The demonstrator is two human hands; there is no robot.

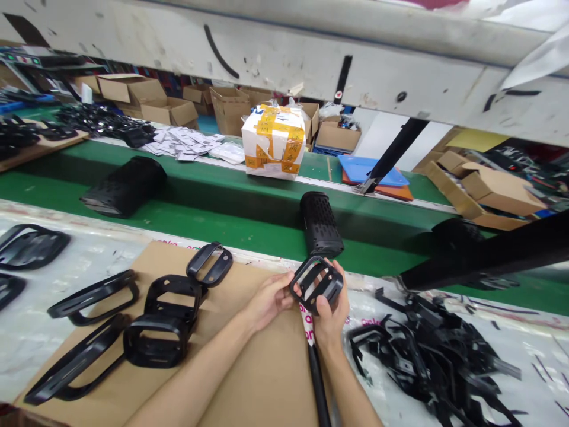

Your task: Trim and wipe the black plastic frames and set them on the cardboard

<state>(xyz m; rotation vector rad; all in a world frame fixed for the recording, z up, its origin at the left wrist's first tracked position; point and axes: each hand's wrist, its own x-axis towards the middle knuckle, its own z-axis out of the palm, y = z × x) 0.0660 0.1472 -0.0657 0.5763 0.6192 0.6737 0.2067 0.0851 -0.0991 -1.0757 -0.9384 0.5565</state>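
Note:
Both my hands hold one black plastic frame part (316,282) above the cardboard sheet (249,367). My left hand (267,298) pinches its left edge with closed fingers. My right hand (331,308) wraps around its right and lower side. Just behind the part, a black perforated speaker housing (320,225) lies on the green conveyor belt (231,207). Left of my arms, several black frame parts (166,317) lie on the cardboard, some stacked.
A heap of black plastic scrap (435,356) lies to the right. Another black housing (125,185) sits on the belt at left, and a third (457,243) at right. A taped white and yellow box (273,142) and cardboard cartons (489,190) stand beyond the belt.

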